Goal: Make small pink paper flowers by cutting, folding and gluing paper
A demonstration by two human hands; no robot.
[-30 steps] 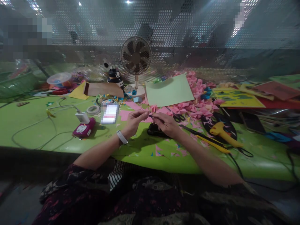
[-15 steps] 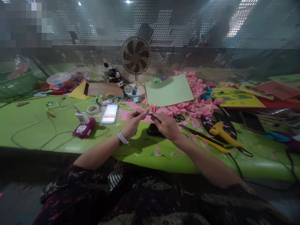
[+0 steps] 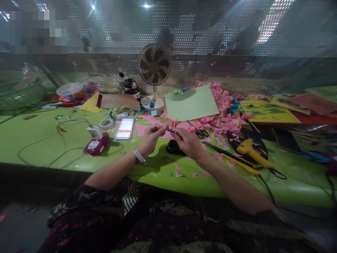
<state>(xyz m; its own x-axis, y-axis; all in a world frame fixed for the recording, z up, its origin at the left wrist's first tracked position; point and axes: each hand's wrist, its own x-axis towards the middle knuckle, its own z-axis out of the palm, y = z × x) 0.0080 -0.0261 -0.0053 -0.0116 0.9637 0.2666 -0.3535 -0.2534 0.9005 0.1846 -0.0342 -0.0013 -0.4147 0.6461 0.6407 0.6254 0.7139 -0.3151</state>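
Note:
Above the table, my left hand (image 3: 152,139), a pale watch on its wrist, is closed in a pinch with thumb and forefinger together. Whatever sits in that pinch is too small to make out. My right hand (image 3: 188,142) grips a thin dark tool (image 3: 171,131), whose tip points at the left fingertips; its kind is not clear. Just behind the fingers lie folded pink paper pieces (image 3: 173,123) and flat pink paper (image 3: 141,130). A black object (image 3: 173,147) rests under my right hand. Black-handled scissors (image 3: 202,134) lie beyond it.
To the right are a yellow glue gun (image 3: 252,153) and a yellow-and-black cutter (image 3: 231,158). A pale green sheet (image 3: 191,103) leans on a pink paper heap (image 3: 223,100). Leftward lie a phone (image 3: 124,128), tape roll (image 3: 106,124) and purple box with charger (image 3: 96,144). A fan (image 3: 154,65) stands behind.
The view has shifted slightly, so the table things sit a little further right. Both hands keep nearly the same pose, with the dark tool's tip still by the left fingertips.

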